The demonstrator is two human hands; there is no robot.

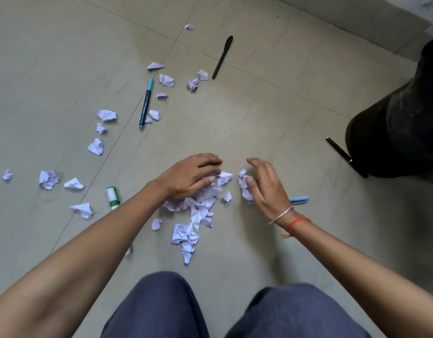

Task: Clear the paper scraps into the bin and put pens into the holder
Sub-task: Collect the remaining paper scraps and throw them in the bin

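Observation:
A heap of crumpled white paper scraps (198, 211) lies on the tiled floor in front of my knees. My left hand (191, 176) rests palm down on the top of the heap, fingers curled over scraps. My right hand (261, 184) is cupped beside it, thumb touching a scrap (243, 185). Several loose scraps (96, 146) are scattered to the left and farther away. A teal marker (146, 103), a black pen (222, 56), a second black pen (338, 149), a light blue pen (299, 199) partly under my right wrist and a green-and-white marker (112, 195) lie on the floor.
A black bin (400, 128) stands at the right, its top out of view. My knees in blue trousers (161, 308) fill the bottom of the frame. A wall base (352, 18) runs along the top right. No pen holder is in view.

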